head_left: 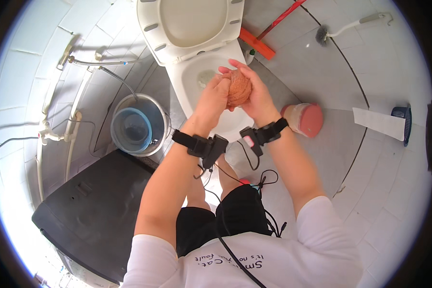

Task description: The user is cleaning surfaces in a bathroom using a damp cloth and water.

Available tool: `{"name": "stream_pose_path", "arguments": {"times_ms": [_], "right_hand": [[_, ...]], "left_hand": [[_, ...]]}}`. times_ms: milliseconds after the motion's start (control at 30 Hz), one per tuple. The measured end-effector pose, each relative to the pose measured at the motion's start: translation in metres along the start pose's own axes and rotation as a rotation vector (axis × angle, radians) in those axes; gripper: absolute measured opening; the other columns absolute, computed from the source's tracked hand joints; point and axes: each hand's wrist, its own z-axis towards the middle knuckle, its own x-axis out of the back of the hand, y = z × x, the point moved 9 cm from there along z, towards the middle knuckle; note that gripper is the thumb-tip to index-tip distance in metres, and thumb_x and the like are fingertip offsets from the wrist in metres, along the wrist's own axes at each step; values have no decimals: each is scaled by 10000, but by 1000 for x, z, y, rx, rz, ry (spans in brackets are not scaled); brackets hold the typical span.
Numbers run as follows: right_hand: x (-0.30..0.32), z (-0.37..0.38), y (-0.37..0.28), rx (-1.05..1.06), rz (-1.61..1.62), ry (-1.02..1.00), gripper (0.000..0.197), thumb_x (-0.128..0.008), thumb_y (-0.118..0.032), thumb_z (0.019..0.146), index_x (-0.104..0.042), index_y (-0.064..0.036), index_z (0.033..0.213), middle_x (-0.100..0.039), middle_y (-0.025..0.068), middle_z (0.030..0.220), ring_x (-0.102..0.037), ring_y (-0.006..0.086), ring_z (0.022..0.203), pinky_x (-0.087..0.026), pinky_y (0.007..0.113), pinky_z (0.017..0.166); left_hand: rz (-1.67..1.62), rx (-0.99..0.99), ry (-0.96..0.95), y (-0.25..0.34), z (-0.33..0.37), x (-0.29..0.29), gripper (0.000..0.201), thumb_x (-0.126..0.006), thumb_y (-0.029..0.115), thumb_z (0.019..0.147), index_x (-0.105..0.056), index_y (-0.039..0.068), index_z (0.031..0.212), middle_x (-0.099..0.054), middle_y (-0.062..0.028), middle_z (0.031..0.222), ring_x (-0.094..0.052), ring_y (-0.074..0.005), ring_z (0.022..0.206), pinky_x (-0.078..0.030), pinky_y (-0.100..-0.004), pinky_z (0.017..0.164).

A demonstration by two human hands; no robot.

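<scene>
Both of my hands are raised in front of me over the toilet bowl [185,79]. Between them is an orange-brown wrinkled ball [239,90], possibly a wadded cloth; its exact kind is unclear. My left hand [215,97] presses on its left side with bent fingers. From the right, my right hand [259,93] wraps around it, fingertips reaching past its far edge. The palms hide part of the ball. Beyond the bowl, the toilet seat and lid [192,24] stand raised. A black strap with a small box and cable sits on each wrist.
At the left, a light blue basin [146,128] sits in a larger bucket [164,115] below wall pipes [44,132]. A dark appliance top [96,206] is near my left arm. Right: a pink-lidded tub [311,120], a red-handled tool [257,43], a hanging toilet brush [322,35].
</scene>
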Motion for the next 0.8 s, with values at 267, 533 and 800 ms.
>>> {"name": "stream_pose_path", "arguments": {"times_ms": [267,533,800], "right_hand": [[-33,-8,-48,514,-844,-137,145,-562,-133,851,-583,-31,952,-610,42,869,-576,109,789,-476,251,672],[-3,24,-26,183,-158,171,206,-556,-227,860,-556,-23,830,-521,20,697,-518,111,644,-424,278,533],[-12,35,-25,-21,-394,136,214,-572,-229,843,-540,-65,709,-541,-11,705,-514,95,611,-418,265,519]], "left_hand": [[-236,275,-17,-2,-1,-11,577,-257,532,929,-545,45,1046,-585,-66,824,-531,-181,682,-434,-280,570],[174,-88,447,25,9,23,335,-454,326,927,-592,22,937,-577,-34,691,-526,-124,553,-378,-230,475],[950,-341,271,57,7,17,292,-524,265,897,-592,-15,940,-600,-36,759,-579,-134,673,-448,-273,499]]}}
